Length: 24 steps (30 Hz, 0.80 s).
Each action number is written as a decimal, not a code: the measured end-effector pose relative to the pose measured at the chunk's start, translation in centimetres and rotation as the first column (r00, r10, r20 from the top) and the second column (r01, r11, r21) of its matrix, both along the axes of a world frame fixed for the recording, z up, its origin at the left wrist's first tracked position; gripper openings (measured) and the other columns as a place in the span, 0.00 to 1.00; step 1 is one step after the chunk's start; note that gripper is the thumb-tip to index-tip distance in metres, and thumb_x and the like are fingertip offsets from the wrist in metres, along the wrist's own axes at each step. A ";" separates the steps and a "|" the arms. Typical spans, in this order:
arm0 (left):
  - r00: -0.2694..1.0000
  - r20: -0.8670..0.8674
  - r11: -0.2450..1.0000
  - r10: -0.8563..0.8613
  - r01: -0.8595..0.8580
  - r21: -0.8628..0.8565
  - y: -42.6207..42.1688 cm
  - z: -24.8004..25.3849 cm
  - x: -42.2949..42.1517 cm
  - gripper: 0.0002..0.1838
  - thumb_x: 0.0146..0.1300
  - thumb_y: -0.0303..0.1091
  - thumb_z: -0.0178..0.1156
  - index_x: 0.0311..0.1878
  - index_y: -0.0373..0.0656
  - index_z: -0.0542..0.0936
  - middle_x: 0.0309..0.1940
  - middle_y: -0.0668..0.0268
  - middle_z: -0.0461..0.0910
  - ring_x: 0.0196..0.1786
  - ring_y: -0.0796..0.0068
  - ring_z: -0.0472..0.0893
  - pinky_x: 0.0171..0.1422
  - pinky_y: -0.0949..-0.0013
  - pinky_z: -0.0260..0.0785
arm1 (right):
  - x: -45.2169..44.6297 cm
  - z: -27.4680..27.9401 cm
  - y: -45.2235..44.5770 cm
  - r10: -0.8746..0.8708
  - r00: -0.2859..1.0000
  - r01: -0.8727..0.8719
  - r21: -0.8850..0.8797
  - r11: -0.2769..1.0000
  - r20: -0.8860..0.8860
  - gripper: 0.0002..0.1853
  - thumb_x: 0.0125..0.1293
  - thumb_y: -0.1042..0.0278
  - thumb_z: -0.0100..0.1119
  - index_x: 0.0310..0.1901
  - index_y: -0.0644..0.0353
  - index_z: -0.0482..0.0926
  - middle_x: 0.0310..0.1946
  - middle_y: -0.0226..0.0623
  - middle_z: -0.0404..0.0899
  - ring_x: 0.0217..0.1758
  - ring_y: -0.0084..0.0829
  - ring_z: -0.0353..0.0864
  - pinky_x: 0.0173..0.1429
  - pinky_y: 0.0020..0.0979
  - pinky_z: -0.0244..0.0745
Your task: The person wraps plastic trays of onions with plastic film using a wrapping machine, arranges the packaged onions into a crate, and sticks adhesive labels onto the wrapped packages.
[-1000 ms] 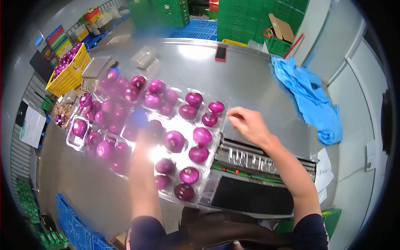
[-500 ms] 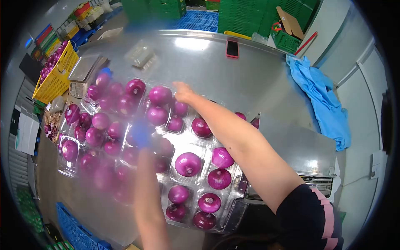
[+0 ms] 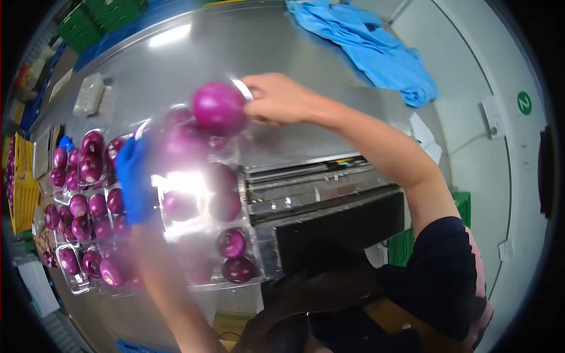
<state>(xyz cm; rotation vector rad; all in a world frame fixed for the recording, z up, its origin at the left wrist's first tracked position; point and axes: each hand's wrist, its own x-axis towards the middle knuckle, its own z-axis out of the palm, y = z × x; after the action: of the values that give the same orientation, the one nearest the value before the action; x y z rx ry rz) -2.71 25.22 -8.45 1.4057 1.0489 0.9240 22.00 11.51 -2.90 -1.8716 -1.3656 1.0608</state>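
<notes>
My right hand (image 3: 276,100) is closed on the far-right rim of a clear plastic tray (image 3: 242,89), lifted above the others. A large red onion (image 3: 219,109) shows sharply beside my fingers, and another onion (image 3: 185,140) in that tray is smeared by motion. On the tray's left side is my left hand (image 3: 132,176) in a blue glove, its fingertips at a bright rim; the glove is blurred. Below and to the left, several clear trays (image 3: 73,282) of red onions stand in rows on the metal table. Glare hides part of the middle trays.
A metal machine with rollers (image 3: 318,197) and a black panel (image 3: 341,226) borders the trays on the right. A blue cloth (image 3: 365,44) lies at the back right. Stacked clear containers (image 3: 89,94) stand at the back left, and a yellow crate (image 3: 25,182) is far left.
My view has swung to the right. My right hand, earlier reaching to a tray's far side, now grips a raised tray. My gloved hand has moved to that tray's left side.
</notes>
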 end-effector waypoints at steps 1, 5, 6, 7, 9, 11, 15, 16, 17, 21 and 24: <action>0.982 -0.054 0.965 -0.182 0.189 0.182 -0.8 -1.3 2.7 0.11 0.64 0.38 0.58 0.32 0.39 0.79 0.19 0.67 0.75 0.21 0.79 0.74 0.27 0.74 0.66 | 1.9 -0.3 -3.4 -0.090 0.996 0.089 -0.035 0.995 -0.016 0.23 0.52 0.66 0.54 0.50 0.67 0.76 0.18 0.35 0.77 0.16 0.26 0.73 0.21 0.28 0.69; 0.894 -0.125 0.901 -0.430 0.416 -0.123 -6.8 -1.6 13.7 0.13 0.63 0.39 0.59 0.29 0.39 0.78 0.16 0.67 0.73 0.16 0.77 0.71 0.21 0.72 0.63 | 7.5 -1.9 -14.4 -0.425 0.897 0.415 -0.100 0.904 -0.119 0.27 0.54 0.72 0.51 0.57 0.72 0.69 0.18 0.31 0.73 0.13 0.17 0.67 0.16 0.21 0.60; 0.866 -0.104 0.867 -0.489 0.468 -0.173 -7.7 -2.4 15.9 0.13 0.63 0.39 0.59 0.29 0.38 0.77 0.16 0.66 0.72 0.14 0.76 0.71 0.18 0.72 0.61 | 8.3 -2.5 -16.2 -0.467 0.877 0.455 -0.115 0.883 -0.114 0.27 0.54 0.72 0.51 0.58 0.72 0.68 0.18 0.31 0.73 0.13 0.17 0.67 0.16 0.21 0.60; 0.848 -0.128 0.853 -0.514 0.489 -0.182 -8.7 -2.8 17.7 0.14 0.63 0.39 0.59 0.28 0.38 0.77 0.15 0.66 0.72 0.13 0.76 0.70 0.16 0.72 0.60 | 8.9 -3.2 -17.8 -0.508 0.854 0.494 -0.128 0.860 -0.112 0.27 0.55 0.73 0.51 0.59 0.72 0.68 0.17 0.32 0.73 0.13 0.17 0.66 0.16 0.21 0.60; 0.822 -0.236 0.853 -0.519 0.479 -0.208 -11.0 -2.5 19.8 0.15 0.63 0.41 0.59 0.30 0.36 0.77 0.17 0.65 0.73 0.12 0.77 0.70 0.14 0.73 0.59 | 9.8 -4.2 -20.4 -0.587 0.778 0.544 -0.229 0.807 -0.222 0.28 0.55 0.74 0.51 0.60 0.72 0.65 0.21 0.34 0.75 0.13 0.17 0.66 0.17 0.20 0.62; 0.786 -0.243 0.823 -0.569 0.541 -0.175 -11.7 -2.5 19.4 0.16 0.64 0.41 0.59 0.32 0.35 0.77 0.19 0.64 0.75 0.13 0.77 0.71 0.15 0.73 0.60 | 10.1 -5.0 -22.5 -0.571 0.752 0.534 -0.204 0.820 -0.330 0.28 0.56 0.73 0.53 0.60 0.72 0.65 0.23 0.36 0.75 0.15 0.16 0.67 0.18 0.20 0.63; 0.629 -0.572 0.580 -0.527 0.758 0.299 -11.1 -3.4 11.3 0.12 0.59 0.33 0.62 0.45 0.41 0.78 0.38 0.62 0.80 0.25 0.76 0.77 0.27 0.75 0.67 | 11.5 -4.8 -27.6 -0.296 0.951 0.303 0.087 0.949 -0.089 0.25 0.61 0.69 0.57 0.61 0.59 0.68 0.38 0.34 0.78 0.21 0.21 0.74 0.24 0.23 0.70; 0.647 -0.615 0.541 -0.450 0.746 0.389 -12.0 -2.6 9.2 0.16 0.56 0.28 0.63 0.50 0.45 0.78 0.45 0.62 0.80 0.32 0.73 0.80 0.34 0.74 0.71 | 11.9 -4.5 -29.3 -0.211 0.972 0.190 0.192 0.963 0.099 0.25 0.62 0.67 0.58 0.61 0.54 0.69 0.42 0.33 0.79 0.21 0.23 0.76 0.26 0.25 0.71; 0.566 -0.785 0.310 -0.254 0.816 0.488 -13.3 -0.8 8.0 0.23 0.52 0.27 0.65 0.54 0.51 0.77 0.52 0.64 0.77 0.40 0.69 0.78 0.44 0.70 0.71 | 12.6 -4.2 -30.6 -0.108 0.926 0.029 0.218 0.975 0.361 0.24 0.61 0.67 0.59 0.60 0.49 0.70 0.47 0.31 0.77 0.24 0.25 0.78 0.27 0.26 0.72; 0.450 -0.893 -0.145 0.017 0.885 0.443 -15.8 0.8 7.4 0.34 0.44 0.28 0.67 0.59 0.62 0.75 0.60 0.67 0.72 0.53 0.63 0.73 0.60 0.58 0.65 | 13.8 -6.4 -32.2 0.129 0.618 -0.393 0.162 0.905 0.776 0.24 0.60 0.67 0.60 0.58 0.36 0.71 0.63 0.26 0.67 0.32 0.31 0.82 0.31 0.29 0.76; 0.499 -0.861 -0.113 -0.100 0.854 0.508 -15.1 -3.4 5.9 0.25 0.46 0.27 0.65 0.51 0.58 0.80 0.53 0.70 0.77 0.48 0.65 0.75 0.57 0.59 0.66 | 12.9 -7.3 -32.1 0.115 0.820 -0.304 0.257 0.917 0.561 0.18 0.61 0.72 0.58 0.53 0.44 0.77 0.58 0.30 0.74 0.34 0.28 0.83 0.32 0.28 0.77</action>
<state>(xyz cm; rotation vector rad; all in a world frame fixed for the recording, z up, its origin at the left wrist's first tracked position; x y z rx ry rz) 3.14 10.09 -11.85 3.1639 -0.1788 0.3602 34.86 -20.57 -10.20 -1.8473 -1.9736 0.3439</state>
